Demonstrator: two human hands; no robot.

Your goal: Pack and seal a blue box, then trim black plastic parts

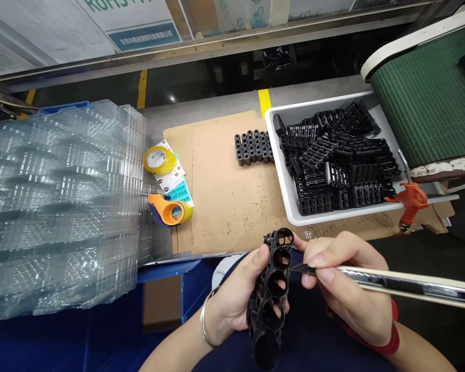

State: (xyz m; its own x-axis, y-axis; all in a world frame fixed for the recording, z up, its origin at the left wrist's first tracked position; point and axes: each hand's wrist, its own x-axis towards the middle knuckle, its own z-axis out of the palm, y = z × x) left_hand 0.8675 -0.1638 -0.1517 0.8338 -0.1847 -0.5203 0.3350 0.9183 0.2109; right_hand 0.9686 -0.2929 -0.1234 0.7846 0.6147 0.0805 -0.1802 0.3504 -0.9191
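My left hand [240,292] is closed around a black plastic part with a row of round holes [269,310], held tilted above my lap. Between the thumb and fingers of my right hand [352,279] is a utility knife [411,284] with a pale handle. Its dark blade points left and reaches the part's right edge; whether it touches there I cannot tell. Beyond my hands, a white bin [290,204] holds a heap of similar black parts [333,155]. A cluster of short black tubes [253,147] stands on the cardboard [225,201], against the bin's left side.
Stacked clear plastic trays [62,206] fill the left. A yellow tape roll [160,159] and an orange tape dispenser [170,209] lie by printed labels [174,181]. A green conveyor belt [437,93] runs at the upper right, near an orange-handled tool [408,199] on the bin's corner.
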